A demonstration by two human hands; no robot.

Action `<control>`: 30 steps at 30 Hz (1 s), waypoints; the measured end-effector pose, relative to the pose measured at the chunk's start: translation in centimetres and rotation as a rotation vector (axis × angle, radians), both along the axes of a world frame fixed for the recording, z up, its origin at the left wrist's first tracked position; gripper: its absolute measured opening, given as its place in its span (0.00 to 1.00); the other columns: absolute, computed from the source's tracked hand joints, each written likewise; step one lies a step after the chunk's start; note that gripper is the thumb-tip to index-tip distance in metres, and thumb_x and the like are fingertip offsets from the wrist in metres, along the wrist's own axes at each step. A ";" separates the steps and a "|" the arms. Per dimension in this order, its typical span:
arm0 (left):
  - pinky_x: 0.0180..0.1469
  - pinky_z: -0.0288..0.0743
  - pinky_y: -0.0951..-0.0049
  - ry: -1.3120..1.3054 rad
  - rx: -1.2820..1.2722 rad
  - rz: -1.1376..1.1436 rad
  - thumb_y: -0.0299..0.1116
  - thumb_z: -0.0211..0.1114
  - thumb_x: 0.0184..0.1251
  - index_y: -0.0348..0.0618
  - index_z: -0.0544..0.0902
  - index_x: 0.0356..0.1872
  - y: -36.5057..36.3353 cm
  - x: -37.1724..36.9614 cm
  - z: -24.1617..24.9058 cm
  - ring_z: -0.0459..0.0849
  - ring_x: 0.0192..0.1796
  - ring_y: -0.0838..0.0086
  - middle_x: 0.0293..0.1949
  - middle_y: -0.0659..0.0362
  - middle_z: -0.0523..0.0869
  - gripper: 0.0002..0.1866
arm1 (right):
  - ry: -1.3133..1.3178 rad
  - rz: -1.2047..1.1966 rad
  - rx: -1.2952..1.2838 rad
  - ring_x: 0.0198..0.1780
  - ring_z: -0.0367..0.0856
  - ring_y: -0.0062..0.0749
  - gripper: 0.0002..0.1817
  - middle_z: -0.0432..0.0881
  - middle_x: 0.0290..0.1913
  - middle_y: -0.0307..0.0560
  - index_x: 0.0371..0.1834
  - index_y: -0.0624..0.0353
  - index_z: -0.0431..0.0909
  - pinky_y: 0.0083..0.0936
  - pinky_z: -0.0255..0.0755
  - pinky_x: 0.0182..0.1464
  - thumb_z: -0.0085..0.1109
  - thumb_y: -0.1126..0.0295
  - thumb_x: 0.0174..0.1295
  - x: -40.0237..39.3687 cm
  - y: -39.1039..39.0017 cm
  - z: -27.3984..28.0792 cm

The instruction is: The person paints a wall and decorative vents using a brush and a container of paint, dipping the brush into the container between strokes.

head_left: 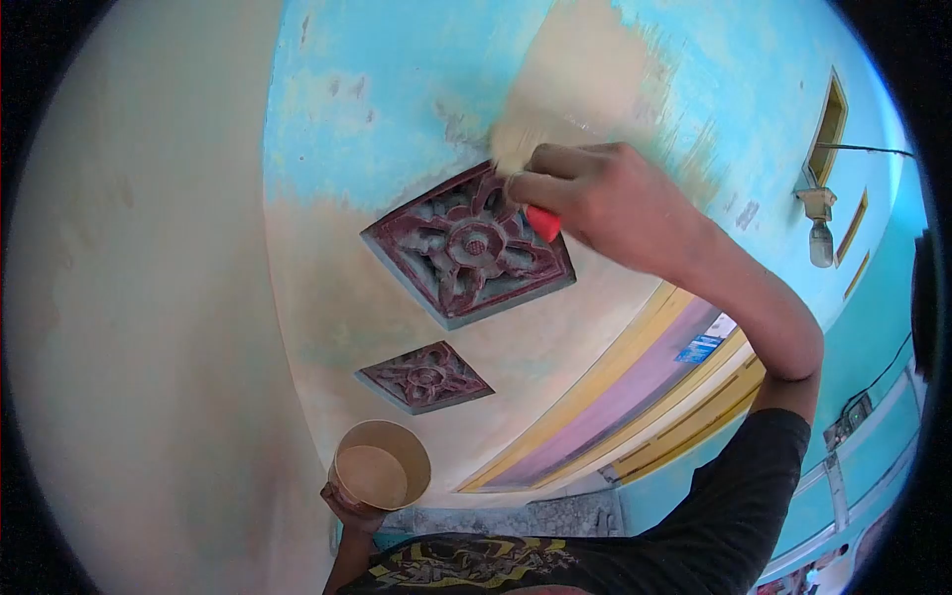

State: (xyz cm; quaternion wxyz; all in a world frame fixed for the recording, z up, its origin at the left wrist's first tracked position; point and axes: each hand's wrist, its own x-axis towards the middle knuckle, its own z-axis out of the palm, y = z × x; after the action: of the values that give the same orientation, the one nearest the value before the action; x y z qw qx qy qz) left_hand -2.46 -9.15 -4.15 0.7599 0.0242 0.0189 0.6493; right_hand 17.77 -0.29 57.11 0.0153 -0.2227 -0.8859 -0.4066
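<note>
My right hand [620, 203] is closed around a paintbrush [542, 223]. Its red handle end pokes out below my fingers, and its paint-coated bristles press on the blue wall [397, 89], at the edge of a beige painted patch [585, 59]. Just under the bristles is the upper corner of a dark red carved diamond-shaped vent block [474, 243]. Lower down, my left hand [352, 511] grips a tub [421, 451] of beige paint from its side and underneath. Part of that hand is hidden behind the tub.
A smaller carved diamond block [426, 378] sits between the large one and the tub. At left, a beige wall [149, 297] meets the painted wall in a corner. A yellow-and-purple door frame [605, 387], a light bulb [821, 243] and a wire are on the right.
</note>
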 end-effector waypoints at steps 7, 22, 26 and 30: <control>0.68 0.70 0.36 0.004 0.007 -0.003 0.71 0.55 0.53 0.62 0.62 0.77 0.0 0.4 0.1 0.66 0.74 0.48 0.76 0.54 0.64 0.49 | 0.876 0.044 -0.027 0.38 0.87 0.28 0.05 0.88 0.37 0.49 0.42 0.66 0.83 0.28 0.83 0.43 0.61 0.76 0.68 1.7 2.2 10.9; 0.67 0.73 0.39 -0.015 0.015 0.034 0.71 0.54 0.53 0.61 0.62 0.77 -0.4 0.5 0.5 0.67 0.74 0.47 0.76 0.53 0.63 0.50 | 0.428 0.305 -0.361 0.42 0.87 0.49 0.08 0.89 0.42 0.49 0.44 0.58 0.82 0.33 0.80 0.49 0.63 0.76 0.61 -1.1 2.5 2.6; 0.67 0.73 0.39 -0.002 0.014 0.061 0.72 0.55 0.53 0.61 0.62 0.77 -0.6 0.3 0.5 0.67 0.73 0.47 0.76 0.52 0.63 0.50 | 0.678 0.333 0.083 0.43 0.89 0.28 0.09 0.89 0.43 0.47 0.48 0.67 0.83 0.27 0.81 0.49 0.62 0.74 0.68 1.6 5.1 10.6; 0.66 0.74 0.40 0.034 0.018 0.096 0.72 0.55 0.53 0.61 0.62 0.77 -0.9 0.3 1.1 0.68 0.73 0.48 0.76 0.52 0.64 0.50 | 0.283 0.217 0.447 0.45 0.89 0.39 0.10 0.87 0.47 0.50 0.47 0.60 0.83 0.32 0.83 0.44 0.61 0.75 0.64 -0.2 2.7 6.7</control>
State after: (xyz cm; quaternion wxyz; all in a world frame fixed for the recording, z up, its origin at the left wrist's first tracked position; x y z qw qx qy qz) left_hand -2.19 -10.01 -3.00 0.7273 0.0413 0.0271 0.6846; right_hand 17.57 2.45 63.83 0.2313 -0.1722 -0.7819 -0.5527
